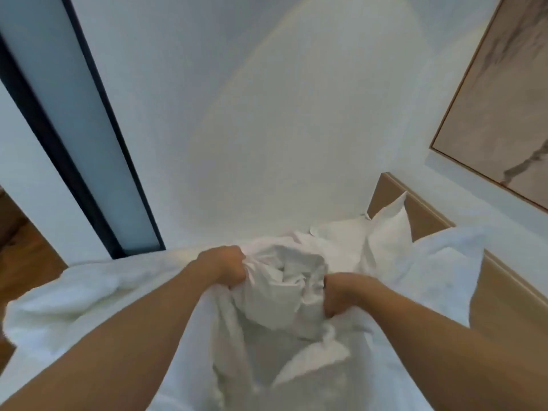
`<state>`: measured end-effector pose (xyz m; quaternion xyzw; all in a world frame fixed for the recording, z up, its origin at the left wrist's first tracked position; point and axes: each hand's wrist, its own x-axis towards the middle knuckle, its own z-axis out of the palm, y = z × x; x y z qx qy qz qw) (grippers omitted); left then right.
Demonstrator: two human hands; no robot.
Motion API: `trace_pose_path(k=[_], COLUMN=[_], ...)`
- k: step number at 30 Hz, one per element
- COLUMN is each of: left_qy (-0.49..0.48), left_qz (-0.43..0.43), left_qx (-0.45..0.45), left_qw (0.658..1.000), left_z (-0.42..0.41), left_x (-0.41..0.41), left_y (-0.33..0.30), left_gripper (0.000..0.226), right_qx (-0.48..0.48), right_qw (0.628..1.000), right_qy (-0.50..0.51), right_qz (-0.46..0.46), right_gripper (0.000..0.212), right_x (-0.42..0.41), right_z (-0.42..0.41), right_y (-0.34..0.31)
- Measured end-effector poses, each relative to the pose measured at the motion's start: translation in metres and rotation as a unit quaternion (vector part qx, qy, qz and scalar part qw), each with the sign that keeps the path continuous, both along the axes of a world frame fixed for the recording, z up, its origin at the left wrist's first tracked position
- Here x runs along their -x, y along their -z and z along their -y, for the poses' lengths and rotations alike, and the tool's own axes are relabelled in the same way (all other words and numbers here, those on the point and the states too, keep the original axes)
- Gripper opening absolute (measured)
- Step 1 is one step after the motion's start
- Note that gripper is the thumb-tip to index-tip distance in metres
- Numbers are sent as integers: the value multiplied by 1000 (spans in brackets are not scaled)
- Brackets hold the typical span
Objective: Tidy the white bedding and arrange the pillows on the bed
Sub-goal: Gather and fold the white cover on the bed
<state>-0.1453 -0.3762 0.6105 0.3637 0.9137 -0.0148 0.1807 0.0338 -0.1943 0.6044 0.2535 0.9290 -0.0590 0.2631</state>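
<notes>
Both hands out in front, fists closed on a crumpled bunch of white bedding [284, 280] held up over the bed. Left hand [225, 266] gripping the upper left of the bunch, fingers curled tight into the cloth; right hand [341, 295] clenched on its right side, a little lower and nearer. Between the two fists, loose folds sagging; below them, more of the same cloth hanging down toward the bottom edge of the view. To the left, a thick white duvet [74, 295] heaped across the bed. Beyond the bunch, a white pillow [388, 229] standing upright against the tan headboard [424, 215], one corner pointing up. To the right, a second white pillow [444, 268], blurred, also against the headboard. Above the headboard, a framed picture [501, 108] on the white wall. At far left, a dark-framed door panel [74, 120] and a strip of wooden floor [26, 250].
</notes>
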Motion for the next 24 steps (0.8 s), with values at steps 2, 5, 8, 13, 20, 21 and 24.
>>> trace_pose_path(k=[2,5,8,13,20,21,24], left_qy=[-17,-45,-11,-58,-54,-48,-11], left_qz=[-40,-100,-55,-119,-324,-349,-414], left_qx=[-30,-72,-47,-32,-108,-127,-173], left_qw=[999,991,997,991,938,927,894], left_z=[16,17,6,-18,-65,-69,-71], left_x=[16,43,63,123,198,202,206], left_y=[-5,-28,-20,13,-4,-13,-35], left_gripper=[26,13,10,12,19,18,15], right_qx=[2,0,-37,-42,-177,-202,-257], right_qw=[998,1000,999,999,968,959,934], right_qy=[-9,19,7,2,-43,-54,-76], right_qz=[62,18,21,-17,-172,-192,-237], right_gripper=[42,20,26,34,31,30,28], right_x=[-10,-14,3,69,162,165,161], right_z=[-8,-42,-54,-92,-146,-149,-154], right_y=[-12,-42,-39,-31,-67,-77,-100])
